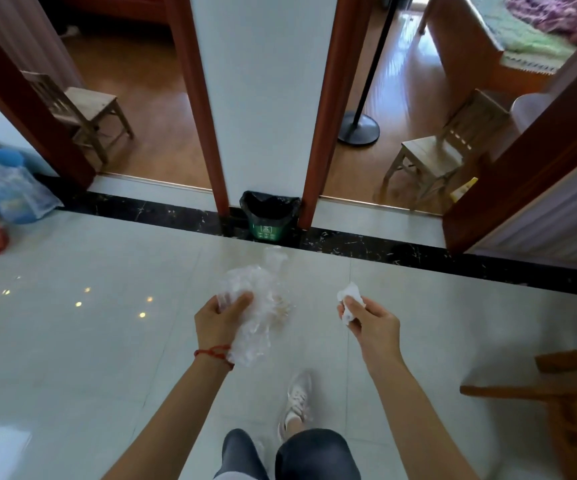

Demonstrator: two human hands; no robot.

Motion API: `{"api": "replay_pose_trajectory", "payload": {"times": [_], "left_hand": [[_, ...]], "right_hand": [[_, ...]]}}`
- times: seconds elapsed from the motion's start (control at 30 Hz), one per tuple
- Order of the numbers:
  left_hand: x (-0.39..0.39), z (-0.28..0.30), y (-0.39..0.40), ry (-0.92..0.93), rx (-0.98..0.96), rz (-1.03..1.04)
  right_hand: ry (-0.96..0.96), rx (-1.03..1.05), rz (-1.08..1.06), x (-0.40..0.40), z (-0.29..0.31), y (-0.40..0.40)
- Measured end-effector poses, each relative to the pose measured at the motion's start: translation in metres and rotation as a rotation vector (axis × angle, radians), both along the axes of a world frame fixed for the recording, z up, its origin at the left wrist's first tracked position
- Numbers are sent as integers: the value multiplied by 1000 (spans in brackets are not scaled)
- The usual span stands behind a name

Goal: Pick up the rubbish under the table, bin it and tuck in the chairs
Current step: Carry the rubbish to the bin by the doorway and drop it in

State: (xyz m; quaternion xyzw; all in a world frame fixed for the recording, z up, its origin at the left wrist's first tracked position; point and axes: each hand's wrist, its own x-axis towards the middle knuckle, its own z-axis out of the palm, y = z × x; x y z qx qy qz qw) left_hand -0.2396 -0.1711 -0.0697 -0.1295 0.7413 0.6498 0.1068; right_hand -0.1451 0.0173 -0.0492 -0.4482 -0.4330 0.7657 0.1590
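My left hand point(219, 320) grips a crumpled clear plastic bag point(257, 303) that hangs down past my wrist. My right hand point(372, 322) pinches a crumpled white tissue point(349, 299) between thumb and fingers. Both hands are held out over the pale tiled floor. Ahead stands a small green bin point(269, 220) lined with a black bag, against the white wall section between two doorways. The bin's mouth faces up and looks dark inside. A wooden chair point(564, 386) shows partly at the right edge.
Blue and red plastic bags point(6, 195) lie on the floor at far left. Small wooden chairs point(86, 109) point(443, 150) stand in the rooms beyond each doorway. A fan stand base point(359, 128) sits in the right room. My shoe point(297, 400) is on the tiles below.
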Motion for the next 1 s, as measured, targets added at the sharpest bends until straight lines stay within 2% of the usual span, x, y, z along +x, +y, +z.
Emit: {"api": "replay_pose_trajectory", "payload": {"times": [0.5, 0.73, 1.0], "left_hand": [[-164, -10, 105, -55, -33, 95], [-246, -20, 128, -92, -99, 71], [-377, -47, 143, -153, -119, 11]], "right_hand": [[-38, 26, 121, -189, -11, 115], [-55, -17, 126, -270, -27, 135], [-126, -42, 43, -383, -55, 151]]}}
